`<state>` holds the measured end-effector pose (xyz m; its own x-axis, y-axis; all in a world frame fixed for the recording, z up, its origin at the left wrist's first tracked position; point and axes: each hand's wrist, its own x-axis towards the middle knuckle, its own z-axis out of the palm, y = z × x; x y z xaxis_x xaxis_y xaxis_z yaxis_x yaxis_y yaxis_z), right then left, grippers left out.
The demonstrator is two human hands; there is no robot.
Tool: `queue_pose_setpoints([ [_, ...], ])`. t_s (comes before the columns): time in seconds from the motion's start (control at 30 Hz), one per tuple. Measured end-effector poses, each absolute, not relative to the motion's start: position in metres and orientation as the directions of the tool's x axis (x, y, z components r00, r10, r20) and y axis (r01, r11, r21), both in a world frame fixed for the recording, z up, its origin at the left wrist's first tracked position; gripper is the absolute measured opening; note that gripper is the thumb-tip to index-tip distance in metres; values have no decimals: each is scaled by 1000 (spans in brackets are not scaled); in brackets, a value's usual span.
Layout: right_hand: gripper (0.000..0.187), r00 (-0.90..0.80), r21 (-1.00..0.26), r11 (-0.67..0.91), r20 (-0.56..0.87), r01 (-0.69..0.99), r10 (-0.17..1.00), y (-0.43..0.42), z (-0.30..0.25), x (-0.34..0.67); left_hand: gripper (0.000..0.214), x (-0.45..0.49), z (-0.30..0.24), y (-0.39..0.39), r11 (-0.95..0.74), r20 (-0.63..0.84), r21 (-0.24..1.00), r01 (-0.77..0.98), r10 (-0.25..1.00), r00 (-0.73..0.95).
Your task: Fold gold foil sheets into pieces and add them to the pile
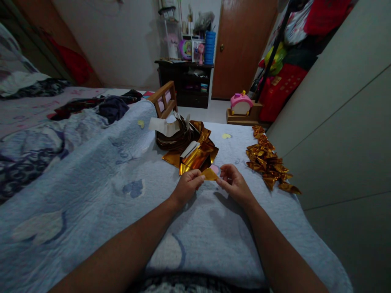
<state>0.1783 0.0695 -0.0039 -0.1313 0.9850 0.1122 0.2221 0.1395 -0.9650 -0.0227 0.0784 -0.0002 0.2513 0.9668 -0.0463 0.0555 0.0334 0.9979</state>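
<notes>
Both hands meet over the blue quilt [91, 183] on the bed. My left hand [187, 185] is closed, pinching one side of a small folded piece of gold paper [210, 174]. My right hand [233, 183] pinches the other side with its fingers curled. Just beyond them lies a loose stack of flat gold foil sheets [195, 156]. Behind that stands a dark bundle of more sheets with a white wrapper [169, 132]. A row of several folded gold pieces [269, 162] lies to the right of my right hand.
Dark clothes [106, 106] lie on the bed at the far left. A wooden chair back [164, 99] stands past the bed's end. A pink toy house [240, 103] sits on the floor by a brown door [241, 44]. A grey wardrobe [345, 134] lines the right side.
</notes>
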Motion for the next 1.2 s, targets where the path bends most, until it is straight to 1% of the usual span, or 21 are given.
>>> queue_pose_setpoints([
  [0.07,46,-161,-948,209,174,240,972,67,-4,174,33,-22,0,78,28,-43,998,64,967,250],
  [0.1,44,-184,-937,234,190,260,965,66,-4,172,33,-22,-1,78,26,-43,997,69,967,251],
  [0.17,31,-218,-914,274,214,299,952,64,-4,168,32,-22,-2,78,25,-43,997,73,965,258],
  [0.27,13,-212,-889,312,252,336,944,63,-5,165,32,-22,-3,77,11,-30,998,69,959,281],
  [0.33,11,-198,-883,317,261,347,945,63,-5,165,33,-22,-2,77,-7,-16,997,77,955,296],
  [0.5,21,-206,-876,313,251,367,946,63,-4,163,37,-23,1,76,-25,-9,994,106,952,305],
  [0.73,6,-208,-829,354,290,433,934,60,0,162,41,-25,-2,77,-10,-15,998,68,936,351],
  [0.8,4,-201,-828,347,286,439,937,60,0,162,39,-26,-4,77,-3,-19,998,56,925,379],
  [0.9,9,-191,-837,325,267,440,945,59,0,163,38,-26,-6,76,-25,-11,996,89,924,383],
  [1.0,13,-181,-868,293,238,401,954,59,0,163,38,-27,-8,77,-68,16,987,145,942,335],
  [1.07,14,-188,-898,252,195,360,963,59,0,162,33,-28,-10,78,-96,47,983,156,956,290],
  [1.17,17,-206,-938,169,109,302,973,58,1,162,24,-28,-12,78,-120,96,988,95,968,231],
  [1.2,18,-209,-946,150,92,286,974,58,1,162,26,-29,-12,78,-119,104,991,55,969,225],
])
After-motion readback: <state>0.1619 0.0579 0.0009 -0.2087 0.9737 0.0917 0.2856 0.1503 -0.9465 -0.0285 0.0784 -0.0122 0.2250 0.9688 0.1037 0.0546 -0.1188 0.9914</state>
